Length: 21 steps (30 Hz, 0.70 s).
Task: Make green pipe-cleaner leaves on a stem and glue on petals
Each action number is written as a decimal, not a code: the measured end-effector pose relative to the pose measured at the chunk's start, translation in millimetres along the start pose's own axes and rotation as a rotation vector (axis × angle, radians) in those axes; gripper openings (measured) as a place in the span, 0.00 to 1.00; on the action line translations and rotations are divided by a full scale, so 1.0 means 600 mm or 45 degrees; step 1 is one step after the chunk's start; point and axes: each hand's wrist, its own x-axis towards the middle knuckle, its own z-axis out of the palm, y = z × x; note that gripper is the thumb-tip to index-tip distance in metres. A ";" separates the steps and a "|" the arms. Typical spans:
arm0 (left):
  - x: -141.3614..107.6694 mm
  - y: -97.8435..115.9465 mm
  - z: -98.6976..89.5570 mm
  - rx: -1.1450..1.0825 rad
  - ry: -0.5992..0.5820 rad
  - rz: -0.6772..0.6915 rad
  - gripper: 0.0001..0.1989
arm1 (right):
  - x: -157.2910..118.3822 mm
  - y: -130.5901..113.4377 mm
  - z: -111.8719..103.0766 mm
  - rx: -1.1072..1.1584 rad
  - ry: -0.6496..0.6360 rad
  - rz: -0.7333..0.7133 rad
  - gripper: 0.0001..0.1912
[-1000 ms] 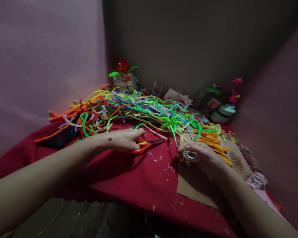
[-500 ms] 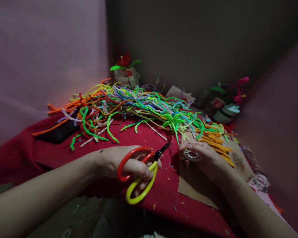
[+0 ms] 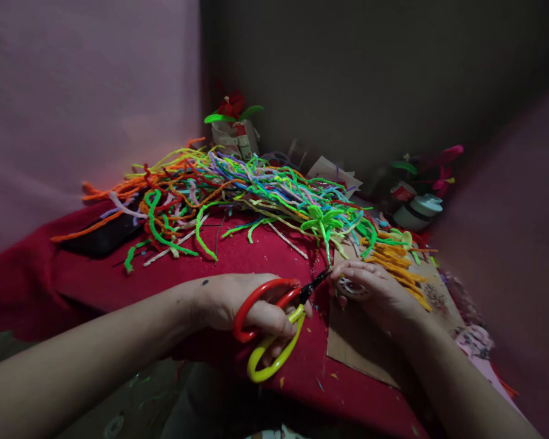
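My left hand [image 3: 260,311] is closed around scissors [image 3: 277,361] with one red and one yellow handle loop. Their dark blades point right and reach the fingertips of my right hand [image 3: 370,283]. That hand is closed on a pale spool with holes [image 3: 353,288], partly hidden by the fingers. Upright above its fingertips stands a green pipe-cleaner flower [image 3: 322,221] on a thin stem; the stem's lower end meets the fingers and the blade tips. Whether the blades touch the stem is too small to tell.
Behind my hands a heap of coloured pipe cleaners [image 3: 256,189] spreads over the red cloth [image 3: 247,259]. Cardboard [image 3: 366,347] lies under my right hand, with orange pipe cleaners [image 3: 393,262] beside it. A black tray [image 3: 98,238] sits left; a pale bottle [image 3: 418,211] stands back right.
My left hand has moved right with the scissors, bringing the blade tips up to my right fingertips. My right hand stays nearly in place with the spool.
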 end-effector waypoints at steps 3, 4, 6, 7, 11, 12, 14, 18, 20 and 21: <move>0.001 -0.003 0.000 0.019 0.008 0.010 0.13 | 0.000 0.000 0.000 0.017 -0.008 0.008 0.08; 0.001 -0.004 0.000 0.026 0.016 0.013 0.13 | 0.000 0.000 0.000 0.019 -0.002 0.008 0.08; -0.001 -0.005 0.000 0.042 0.028 0.015 0.13 | -0.001 -0.001 0.001 0.016 0.017 0.012 0.08; -0.002 -0.005 0.000 0.047 0.030 0.016 0.13 | -0.001 -0.001 0.001 0.017 0.026 0.013 0.08; 0.000 -0.004 0.000 0.088 0.018 0.014 0.16 | -0.003 -0.002 0.004 0.022 0.028 0.023 0.08; 0.002 -0.004 0.001 0.099 0.025 0.018 0.16 | -0.003 -0.002 0.004 0.023 0.027 0.022 0.08; 0.008 -0.005 0.003 0.113 0.044 0.033 0.17 | -0.002 -0.001 0.004 0.021 0.028 0.013 0.08; 0.016 -0.002 0.012 0.287 0.140 0.052 0.13 | 0.000 0.001 0.001 0.011 0.036 0.001 0.09; 0.016 0.002 0.017 0.449 0.222 0.065 0.11 | 0.000 0.001 0.001 0.016 0.027 0.009 0.09; 0.016 0.004 0.019 0.523 0.249 0.075 0.10 | 0.000 0.001 0.001 0.024 0.022 0.013 0.08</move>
